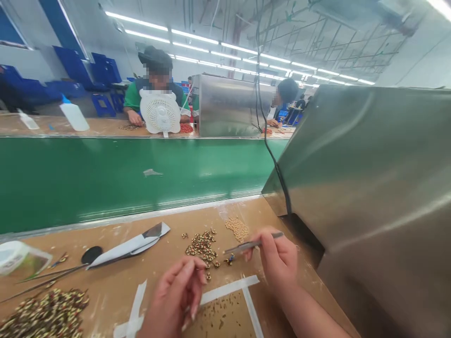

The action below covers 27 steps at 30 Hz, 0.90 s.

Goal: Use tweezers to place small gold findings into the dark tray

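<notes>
My right hand (278,258) grips a pair of metal tweezers (248,245), pointing left. At their tip is a small pale speck. Just under the tip, a small dark piece with a blue part (229,259) lies on the table. My left hand (178,291) is closed, thumb and fingertips together; whatever they pinch is hidden. Beyond it spreads a loose pile of small dark-and-cream pieces (201,245), a few strays around it. A patch of tiny tan beads (237,229) sits behind the tweezers.
A larger heap of similar pieces (45,312) lies at left, near a tilted tub (21,258), a black disc (91,254) and folded white paper (128,246). White tape (230,288) marks the table. A metal panel (369,188) stands right; beyond the green strip (134,183), people sit working.
</notes>
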### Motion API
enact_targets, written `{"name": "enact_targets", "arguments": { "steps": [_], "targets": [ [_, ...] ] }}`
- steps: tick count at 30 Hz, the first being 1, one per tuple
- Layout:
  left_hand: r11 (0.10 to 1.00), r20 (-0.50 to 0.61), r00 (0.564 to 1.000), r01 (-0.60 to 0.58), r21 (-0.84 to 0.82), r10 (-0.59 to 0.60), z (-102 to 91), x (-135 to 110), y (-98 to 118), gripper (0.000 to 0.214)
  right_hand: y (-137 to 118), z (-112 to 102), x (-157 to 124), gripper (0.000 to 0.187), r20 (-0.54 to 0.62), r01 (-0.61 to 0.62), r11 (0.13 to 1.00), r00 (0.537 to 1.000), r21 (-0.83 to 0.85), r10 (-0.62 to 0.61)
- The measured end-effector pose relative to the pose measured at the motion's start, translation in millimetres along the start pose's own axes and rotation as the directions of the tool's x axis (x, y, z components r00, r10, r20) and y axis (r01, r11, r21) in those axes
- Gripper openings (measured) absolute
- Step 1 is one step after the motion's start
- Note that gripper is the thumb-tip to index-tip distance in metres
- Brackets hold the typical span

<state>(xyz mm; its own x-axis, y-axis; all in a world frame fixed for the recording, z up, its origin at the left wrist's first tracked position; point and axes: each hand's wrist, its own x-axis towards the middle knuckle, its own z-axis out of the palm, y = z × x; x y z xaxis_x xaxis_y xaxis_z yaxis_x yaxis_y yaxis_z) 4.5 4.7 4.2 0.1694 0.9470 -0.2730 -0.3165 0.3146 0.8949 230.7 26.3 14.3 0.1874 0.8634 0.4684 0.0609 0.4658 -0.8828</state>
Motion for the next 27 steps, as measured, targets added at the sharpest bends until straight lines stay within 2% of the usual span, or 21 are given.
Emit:
{"name": "enact_targets", "arguments": {
  "steps": [3,6,16,19,21,23,24,27],
  "targets": [
    [0.998,0.076,0.995,0.058,-0.002,-0.058,0.3,1,-8,0.047,-1,7,-17,0.039,0.081,0.026,0.997,0.996,0.076,-0.032],
    [0.994,0.14,0.984,0.107,0.004,-0.107,1.0,0,-9,0.047,-2,9,-22,0.037,0.163,0.041,0.997,0.985,0.067,-0.051],
    [0.98,0.212,0.957,0.196,0.041,-0.2,3.9,-4,-8,0.052,-10,11,-22,0.035,0.297,0.122,0.992,0.949,-0.04,-0.104],
    [0.976,0.218,0.952,0.218,0.014,-0.216,4.0,-3,-8,0.054,-9,9,-24,0.036,0.278,0.13,0.991,0.954,-0.035,-0.116],
    [0.975,0.238,0.949,0.222,-0.028,-0.209,3.7,-2,-7,0.054,-8,7,-23,0.036,0.19,0.13,0.991,0.974,-0.038,-0.121],
    [0.972,0.242,0.95,0.222,-0.082,-0.196,3.5,-1,-4,0.052,-7,5,-18,0.037,0.127,0.139,0.984,0.984,-0.11,-0.125],
    [0.969,0.235,0.953,0.222,-0.105,-0.192,3.6,-2,-3,0.05,-6,4,-15,0.037,0.141,0.156,0.972,0.981,-0.177,-0.132],
    [0.965,0.185,0.965,0.213,-0.151,-0.184,4.8,-3,2,0.048,-2,5,-4,0.041,0.331,0.263,0.885,0.934,-0.384,-0.134]
  ]
}}
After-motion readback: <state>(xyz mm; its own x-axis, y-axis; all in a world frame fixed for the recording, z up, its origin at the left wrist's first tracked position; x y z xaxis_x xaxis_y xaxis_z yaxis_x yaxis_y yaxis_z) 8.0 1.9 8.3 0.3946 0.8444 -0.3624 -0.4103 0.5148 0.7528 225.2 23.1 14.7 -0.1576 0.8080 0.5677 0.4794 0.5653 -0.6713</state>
